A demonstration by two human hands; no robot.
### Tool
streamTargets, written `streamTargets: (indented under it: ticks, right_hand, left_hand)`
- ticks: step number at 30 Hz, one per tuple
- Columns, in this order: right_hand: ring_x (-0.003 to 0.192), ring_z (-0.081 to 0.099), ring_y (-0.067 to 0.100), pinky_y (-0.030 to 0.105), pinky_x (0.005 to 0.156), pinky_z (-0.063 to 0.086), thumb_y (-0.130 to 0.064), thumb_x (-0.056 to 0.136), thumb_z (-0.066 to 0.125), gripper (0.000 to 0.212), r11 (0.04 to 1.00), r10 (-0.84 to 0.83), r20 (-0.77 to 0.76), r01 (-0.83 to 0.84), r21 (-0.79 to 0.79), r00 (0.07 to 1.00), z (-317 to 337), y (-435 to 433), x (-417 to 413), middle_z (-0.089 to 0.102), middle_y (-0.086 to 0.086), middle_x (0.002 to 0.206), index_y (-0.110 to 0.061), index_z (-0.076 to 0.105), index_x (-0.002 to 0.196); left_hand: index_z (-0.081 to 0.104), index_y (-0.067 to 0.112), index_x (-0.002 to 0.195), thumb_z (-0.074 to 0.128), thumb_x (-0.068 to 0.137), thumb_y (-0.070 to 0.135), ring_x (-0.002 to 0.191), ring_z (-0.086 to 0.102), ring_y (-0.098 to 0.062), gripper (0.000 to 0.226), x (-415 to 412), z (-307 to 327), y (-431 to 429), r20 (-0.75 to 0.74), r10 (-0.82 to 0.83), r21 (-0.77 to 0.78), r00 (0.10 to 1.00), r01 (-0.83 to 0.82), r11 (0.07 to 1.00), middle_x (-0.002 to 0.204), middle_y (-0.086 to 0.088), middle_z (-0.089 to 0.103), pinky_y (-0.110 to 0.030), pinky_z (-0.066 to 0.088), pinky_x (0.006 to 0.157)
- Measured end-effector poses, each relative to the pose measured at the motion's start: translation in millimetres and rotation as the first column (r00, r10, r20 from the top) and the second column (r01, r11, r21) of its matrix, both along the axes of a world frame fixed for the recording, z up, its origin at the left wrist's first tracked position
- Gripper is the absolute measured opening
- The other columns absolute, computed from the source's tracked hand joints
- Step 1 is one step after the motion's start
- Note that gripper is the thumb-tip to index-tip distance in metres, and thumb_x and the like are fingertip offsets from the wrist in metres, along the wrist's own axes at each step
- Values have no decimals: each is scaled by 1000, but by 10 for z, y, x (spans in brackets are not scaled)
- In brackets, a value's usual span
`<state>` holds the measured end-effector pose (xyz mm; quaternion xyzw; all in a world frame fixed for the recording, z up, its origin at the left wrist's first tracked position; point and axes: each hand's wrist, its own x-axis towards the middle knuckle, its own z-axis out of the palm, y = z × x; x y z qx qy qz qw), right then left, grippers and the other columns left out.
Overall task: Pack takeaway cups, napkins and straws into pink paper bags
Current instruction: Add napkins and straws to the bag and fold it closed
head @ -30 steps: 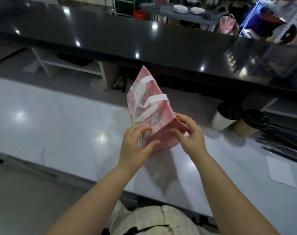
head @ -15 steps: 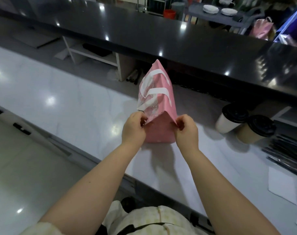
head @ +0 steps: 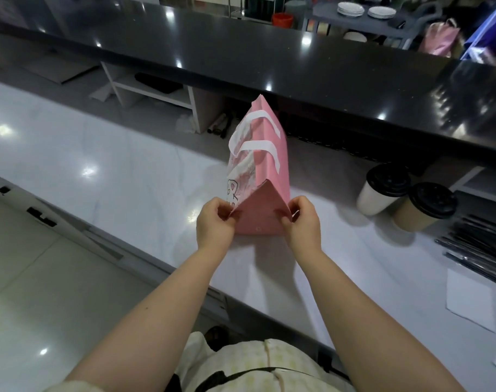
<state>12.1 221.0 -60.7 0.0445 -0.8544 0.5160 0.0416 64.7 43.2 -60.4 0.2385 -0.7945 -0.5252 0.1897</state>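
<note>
A pink paper bag (head: 265,165) with white handles is held over the white counter (head: 114,171), its folded base turned toward me and its handle end pointing away. My left hand (head: 214,226) pinches the base's left corner and my right hand (head: 303,224) pinches its right corner. To the right stand a white takeaway cup (head: 378,193) and a brown takeaway cup (head: 419,213), both with black lids. Black straws (head: 478,247) lie at the right edge, with white napkins (head: 470,298) in front of them.
A raised black bar top (head: 297,66) runs across behind the counter. Beyond it are a table with plates (head: 365,9) and another pink bag (head: 439,38). The counter's front edge runs diagonally below my forearms, with tiled floor to the left.
The bag has turned from tilted flat to base-on toward me, and both hands have moved to pinch its two bottom corners. The view has shifted a little to the left.
</note>
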Motion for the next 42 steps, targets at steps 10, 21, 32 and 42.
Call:
streamTargets:
  ticks: [10, 21, 32, 42]
  right_hand:
    - [66, 45, 12, 29, 60, 39, -8, 81, 65, 29, 1000, -27, 17, 27, -7, 999, -109, 42, 29, 52, -3, 76, -25, 44, 71]
    - [84, 66, 21, 37, 72, 56, -3, 88, 66, 37, 809, -217, 230, 307, -501, 949, -98, 609, 97, 64, 3, 98, -20, 48, 115]
    - [86, 67, 0, 22, 73, 58, -6, 81, 74, 36, 969, 84, 122, -53, -241, 989, 78, 604, 283, 71, -21, 93, -38, 65, 95]
    - [135, 35, 15, 27, 104, 35, -8, 92, 60, 74, 976, -86, 167, 116, -182, 982, 128, 466, 124, 27, -14, 153, -34, 23, 150]
  left_hand:
    - [57, 21, 71, 73, 81, 11, 67, 61, -11, 22, 114, -71, -21, 76, -1, 27, 997, -1, 1000, 73, 3, 65, -22, 47, 61]
    - [63, 39, 104, 76, 81, 20, 95, 62, 0, 32, 457, -164, 641, -46, -428, -16, 902, 428, 904, 104, 18, 65, -18, 54, 80]
    - [61, 29, 105, 68, 89, 17, 99, 60, -10, 21, -218, 85, -287, -98, 46, 126, 994, -33, 991, 103, 13, 65, -38, 51, 94]
    - [67, 43, 86, 76, 77, 42, 80, 66, -2, 13, 358, -58, 393, -167, -318, 19, 933, 326, 945, 88, 20, 69, -14, 51, 70]
